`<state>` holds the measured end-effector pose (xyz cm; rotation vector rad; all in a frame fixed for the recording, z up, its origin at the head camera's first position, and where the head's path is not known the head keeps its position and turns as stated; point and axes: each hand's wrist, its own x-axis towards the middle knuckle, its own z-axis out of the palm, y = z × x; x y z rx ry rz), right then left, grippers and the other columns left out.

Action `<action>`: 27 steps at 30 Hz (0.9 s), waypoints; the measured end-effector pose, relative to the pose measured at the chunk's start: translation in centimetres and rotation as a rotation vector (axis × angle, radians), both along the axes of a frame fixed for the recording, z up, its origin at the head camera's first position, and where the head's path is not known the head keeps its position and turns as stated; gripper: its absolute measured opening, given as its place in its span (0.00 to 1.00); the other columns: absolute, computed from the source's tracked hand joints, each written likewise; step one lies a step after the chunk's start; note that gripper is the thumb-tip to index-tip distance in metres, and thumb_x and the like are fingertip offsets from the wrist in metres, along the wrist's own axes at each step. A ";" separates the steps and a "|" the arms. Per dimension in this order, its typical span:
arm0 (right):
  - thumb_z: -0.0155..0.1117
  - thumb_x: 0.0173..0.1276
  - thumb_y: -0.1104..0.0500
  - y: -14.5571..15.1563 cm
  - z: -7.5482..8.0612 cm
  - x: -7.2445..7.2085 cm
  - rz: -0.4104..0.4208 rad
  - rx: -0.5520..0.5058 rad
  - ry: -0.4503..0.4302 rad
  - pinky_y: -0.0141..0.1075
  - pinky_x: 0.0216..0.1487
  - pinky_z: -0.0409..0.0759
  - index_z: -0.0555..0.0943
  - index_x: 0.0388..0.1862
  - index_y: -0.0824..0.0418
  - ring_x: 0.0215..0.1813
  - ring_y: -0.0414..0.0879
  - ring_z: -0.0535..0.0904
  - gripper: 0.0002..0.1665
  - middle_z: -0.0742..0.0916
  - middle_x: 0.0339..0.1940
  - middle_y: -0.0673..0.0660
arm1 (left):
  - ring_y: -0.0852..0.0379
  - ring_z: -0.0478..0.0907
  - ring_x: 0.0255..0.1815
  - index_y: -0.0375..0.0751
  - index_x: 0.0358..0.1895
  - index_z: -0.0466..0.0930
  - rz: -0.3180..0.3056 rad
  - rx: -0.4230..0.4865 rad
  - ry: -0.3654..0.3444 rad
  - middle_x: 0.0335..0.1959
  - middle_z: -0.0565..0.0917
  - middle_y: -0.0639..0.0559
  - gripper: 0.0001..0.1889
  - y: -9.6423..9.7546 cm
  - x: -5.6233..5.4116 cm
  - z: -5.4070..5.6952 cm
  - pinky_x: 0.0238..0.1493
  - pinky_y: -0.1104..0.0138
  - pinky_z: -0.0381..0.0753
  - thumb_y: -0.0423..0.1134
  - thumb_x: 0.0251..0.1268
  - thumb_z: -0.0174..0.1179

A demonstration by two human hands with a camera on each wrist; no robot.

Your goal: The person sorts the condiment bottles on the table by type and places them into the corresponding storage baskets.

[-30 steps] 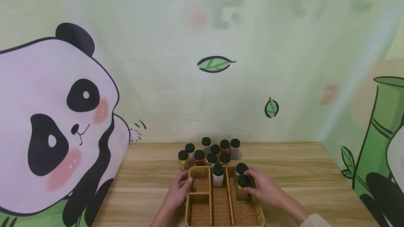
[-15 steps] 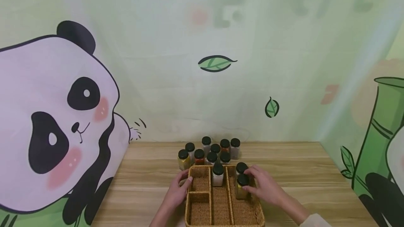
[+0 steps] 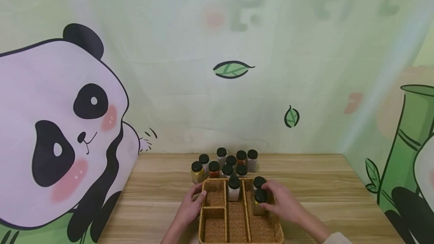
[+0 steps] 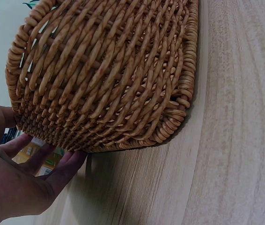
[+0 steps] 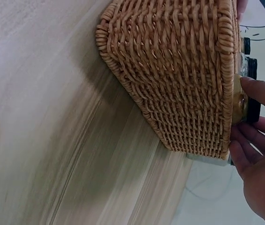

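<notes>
A divided wicker basket (image 3: 214,207) stands on the table. My left hand (image 3: 191,204) grips its back left corner, thumb at the rim and fingers against the outer wall (image 4: 76,93). In the right compartment, my right hand (image 3: 284,203) pinches a black-lidded spice jar (image 3: 259,209) between thumb and fingers; its yellowish contents show in the right wrist view, just above the rim (image 5: 228,93). Directly behind it in that compartment is another spice jar (image 3: 259,182), partly hidden. A jar with pale contents (image 3: 234,193) stands at the back of the middle compartment.
Several black-lidded spice jars, among them a yellow one (image 3: 197,173) and a red one (image 3: 214,170), cluster on the wooden table (image 3: 315,176) right behind the basket. A wall cloth printed with a panda (image 3: 91,63) and bamboo hangs behind the table.
Almost nothing differs: both hands keep their places on the basket and the jar. The head view has shifted very slightly.
</notes>
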<state>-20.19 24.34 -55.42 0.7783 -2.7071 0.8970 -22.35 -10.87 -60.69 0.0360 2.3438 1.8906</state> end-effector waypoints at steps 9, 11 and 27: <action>0.87 0.57 0.59 -0.5 -0.1 0.1 0.018 0.013 0.007 0.40 0.44 0.84 0.82 0.50 0.59 0.44 0.42 0.81 0.25 0.84 0.45 0.48 | 0.29 0.74 0.70 0.35 0.77 0.68 -0.001 -0.005 -0.002 0.71 0.74 0.31 0.27 0.0 -0.1 -0.2 0.57 0.46 0.85 0.45 0.85 0.56; 0.86 0.58 0.59 -0.5 -0.1 0.1 0.024 0.025 0.005 0.41 0.45 0.84 0.83 0.52 0.60 0.45 0.43 0.82 0.26 0.84 0.46 0.49 | 0.30 0.74 0.69 0.35 0.77 0.68 -0.004 -0.001 -0.004 0.71 0.74 0.31 0.27 0.0 -0.1 -0.2 0.56 0.47 0.86 0.45 0.85 0.56; 0.84 0.61 0.59 -0.2 0.5 0.5 0.114 0.111 -0.020 0.46 0.50 0.87 0.83 0.55 0.56 0.52 0.48 0.84 0.25 0.83 0.53 0.51 | 0.29 0.73 0.70 0.35 0.77 0.68 -0.002 -0.005 -0.021 0.71 0.73 0.32 0.28 -0.1 -0.2 0.1 0.57 0.46 0.85 0.47 0.85 0.56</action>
